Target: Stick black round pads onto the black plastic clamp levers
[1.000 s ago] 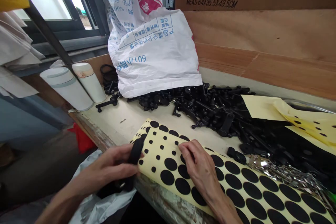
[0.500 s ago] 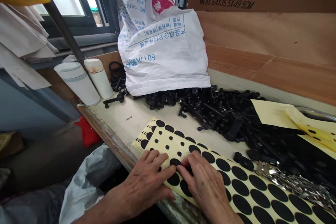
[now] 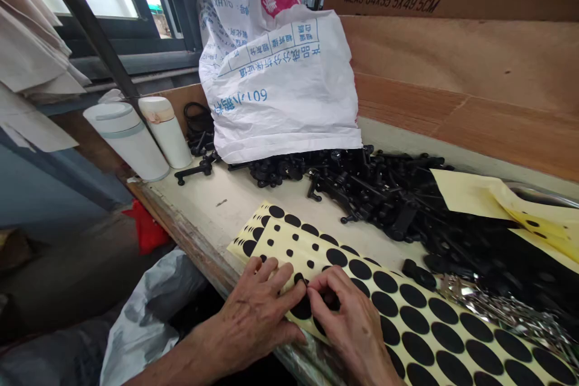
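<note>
A yellow backing sheet (image 3: 434,338) covered with black round pads lies at the near edge of the workbench. My left hand (image 3: 253,319) rests flat on its left end, fingers stretched out and pressing the sheet down. My right hand (image 3: 350,325) sits beside it with thumb and forefinger pinched at the rim of one black round pad (image 3: 302,306). The fingertips of both hands nearly meet there. Small black dots (image 3: 294,251) remain where pads have been taken off the left part of the sheet.
A heap of black plastic parts (image 3: 384,193) spreads behind the sheet, under a white woven sack (image 3: 275,72). Two white flasks (image 3: 140,136) stand at the back left. Used yellow sheets (image 3: 511,205) and shiny metal pieces (image 3: 506,310) lie to the right. A grey plastic bag (image 3: 149,319) hangs below the bench edge.
My left hand let go of the black part it held a second ago and came onto the sheet. My right hand's fingers have curled into a pinch on a pad.
</note>
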A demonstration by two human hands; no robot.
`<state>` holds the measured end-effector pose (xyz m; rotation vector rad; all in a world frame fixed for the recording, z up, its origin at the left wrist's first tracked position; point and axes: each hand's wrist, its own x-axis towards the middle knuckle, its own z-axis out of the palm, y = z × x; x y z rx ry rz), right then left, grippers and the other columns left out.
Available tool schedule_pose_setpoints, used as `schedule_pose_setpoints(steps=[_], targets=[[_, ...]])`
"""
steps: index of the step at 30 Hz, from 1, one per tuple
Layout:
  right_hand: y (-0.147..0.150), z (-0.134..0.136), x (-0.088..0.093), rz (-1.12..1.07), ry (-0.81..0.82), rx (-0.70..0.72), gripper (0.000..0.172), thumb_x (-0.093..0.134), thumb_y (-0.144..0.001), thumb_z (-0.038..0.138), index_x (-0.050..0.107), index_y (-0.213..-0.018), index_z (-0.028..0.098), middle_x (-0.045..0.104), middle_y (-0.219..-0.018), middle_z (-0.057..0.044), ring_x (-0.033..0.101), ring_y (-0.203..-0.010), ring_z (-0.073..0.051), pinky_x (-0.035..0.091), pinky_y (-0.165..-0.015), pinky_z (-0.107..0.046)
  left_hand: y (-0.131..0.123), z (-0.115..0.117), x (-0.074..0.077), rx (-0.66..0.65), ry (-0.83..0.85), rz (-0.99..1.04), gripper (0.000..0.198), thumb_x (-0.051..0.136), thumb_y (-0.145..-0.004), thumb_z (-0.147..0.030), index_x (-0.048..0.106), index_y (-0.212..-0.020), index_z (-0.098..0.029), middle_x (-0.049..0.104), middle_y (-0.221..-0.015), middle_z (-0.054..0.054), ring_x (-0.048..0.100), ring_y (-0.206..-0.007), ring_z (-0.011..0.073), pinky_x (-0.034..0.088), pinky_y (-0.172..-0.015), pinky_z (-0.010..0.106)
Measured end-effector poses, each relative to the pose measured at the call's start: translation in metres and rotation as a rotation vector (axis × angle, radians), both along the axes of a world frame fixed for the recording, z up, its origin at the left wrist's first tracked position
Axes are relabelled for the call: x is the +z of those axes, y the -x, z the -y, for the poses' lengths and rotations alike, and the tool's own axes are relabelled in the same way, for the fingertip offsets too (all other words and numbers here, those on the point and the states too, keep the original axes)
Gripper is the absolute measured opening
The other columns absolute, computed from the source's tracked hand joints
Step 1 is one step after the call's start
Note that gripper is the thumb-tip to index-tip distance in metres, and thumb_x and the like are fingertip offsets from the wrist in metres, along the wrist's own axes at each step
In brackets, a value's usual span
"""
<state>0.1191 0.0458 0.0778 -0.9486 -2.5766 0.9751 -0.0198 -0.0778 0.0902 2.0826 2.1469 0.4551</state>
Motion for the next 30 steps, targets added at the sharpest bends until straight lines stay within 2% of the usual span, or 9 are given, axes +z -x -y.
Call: schedule_pose_setpoints(steps=[3, 7, 10, 13, 16, 18, 23, 27, 30], targets=[[-0.002, -0.003, 0.008, -0.038, 0.17, 0.056, 0.014, 0.051, -0.084, 0.026, 0.055, -0.071, 0.023, 0.057, -0.076, 0.001, 0.055, -0.07, -0.015, 0.041, -0.063, -0.026, 0.003, 0.004, 0.005, 0.0, -0.005, 0.084, 0.044, 0.072, -0.076, -0.042, 0.054, -0.112, -0.024, 0.059, -0.116, 0.006, 0.048, -0.101, 0.0281, 0.035, -0.09, 0.046], [-0.007, -0.012, 0.02, -0.149, 0.394, 0.117, 0.014, 0.052, -0.084, 0.027, 0.056, -0.072, 0.023, 0.054, -0.08, 0.0, 0.053, -0.075, -0.016, 0.041, -0.067, -0.027, 0.007, 0.008, 0.007, 0.082, -0.091, 0.295, 0.038, 0.065, -0.082, -0.026, 0.05, -0.117, -0.02, 0.062, -0.111, 0.008, 0.05, -0.101, 0.0248, 0.037, -0.088, 0.041], [-0.008, -0.016, 0.022, -0.243, 0.509, 0.138, 0.016, 0.056, -0.084, 0.031, 0.059, -0.071, 0.023, 0.052, -0.076, 0.001, 0.05, -0.074, -0.016, 0.041, -0.067, -0.026, 0.007, 0.0, 0.011, 0.158, -0.156, 0.446, 0.014, 0.055, -0.086, -0.015, 0.06, -0.098, -0.021, 0.066, -0.103, 0.005, 0.051, -0.103, 0.023, 0.036, -0.089, 0.038], [-0.004, -0.016, 0.015, -0.373, 0.619, -0.031, 0.018, 0.063, -0.081, 0.04, 0.066, -0.08, 0.022, 0.056, -0.079, 0.0, 0.051, -0.071, -0.015, 0.043, -0.065, -0.026, 0.006, -0.018, 0.021, 0.268, -0.189, 0.658, 0.011, 0.057, -0.085, -0.017, 0.063, -0.076, -0.021, 0.067, -0.101, 0.004, 0.052, -0.105, 0.0226, 0.035, -0.091, 0.037], [-0.001, -0.015, 0.008, -0.567, 0.738, -0.277, 0.035, 0.069, -0.076, 0.045, 0.068, -0.103, 0.022, 0.06, -0.084, -0.002, 0.054, -0.068, -0.015, 0.046, -0.065, -0.027, 0.003, -0.036, 0.03, 0.376, -0.153, 0.891, 0.012, 0.061, -0.082, -0.024, 0.064, -0.071, -0.02, 0.066, -0.103, 0.005, 0.053, -0.106, 0.0236, 0.035, -0.094, 0.037], [-0.002, -0.018, 0.007, -0.641, 0.786, -0.352, 0.047, 0.073, -0.072, 0.045, 0.064, -0.111, 0.021, 0.061, -0.08, -0.001, 0.054, -0.062, -0.014, 0.047, -0.062, -0.027, 0.001, -0.048, 0.032, 0.422, -0.12, 1.02, 0.015, 0.061, -0.081, -0.027, 0.064, -0.069, -0.02, 0.065, -0.104, 0.005, 0.053, -0.106, 0.0244, 0.035, -0.093, 0.037], [-0.011, -0.032, 0.011, -0.587, 0.755, -0.371, 0.031, 0.075, -0.069, 0.047, 0.067, -0.075, 0.017, 0.057, -0.063, 0.0, 0.047, -0.056, -0.012, 0.042, -0.054, -0.023, -0.006, -0.067, 0.024, 0.422, -0.072, 1.139, 0.015, 0.063, -0.079, -0.032, 0.065, -0.071, -0.019, 0.064, -0.102, 0.005, 0.054, -0.103, 0.0249, 0.038, -0.088, 0.035], [-0.018, -0.037, 0.011, -0.634, 0.67, -0.43, 0.032, 0.07, -0.073, 0.049, 0.063, -0.07, 0.018, 0.05, -0.058, 0.003, 0.043, -0.055, -0.012, 0.039, -0.052, -0.023, -0.01, -0.083, 0.027, 0.333, -0.02, 1.2, 0.022, 0.058, -0.084, -0.036, 0.066, -0.075, -0.018, 0.064, -0.092, 0.005, 0.057, -0.085, 0.0205, 0.043, -0.075, 0.031], [-0.021, -0.037, 0.014, -0.665, 0.513, -0.493, 0.03, 0.065, -0.078, 0.047, 0.06, -0.069, 0.019, 0.052, -0.061, 0.002, 0.046, -0.057, -0.013, 0.041, -0.054, -0.024, -0.011, -0.107, 0.032, 0.231, -0.071, 0.947, 0.032, 0.047, -0.091, -0.039, 0.066, -0.076, -0.018, 0.064, -0.087, 0.005, 0.057, -0.086, 0.0199, 0.043, -0.08, 0.032]])
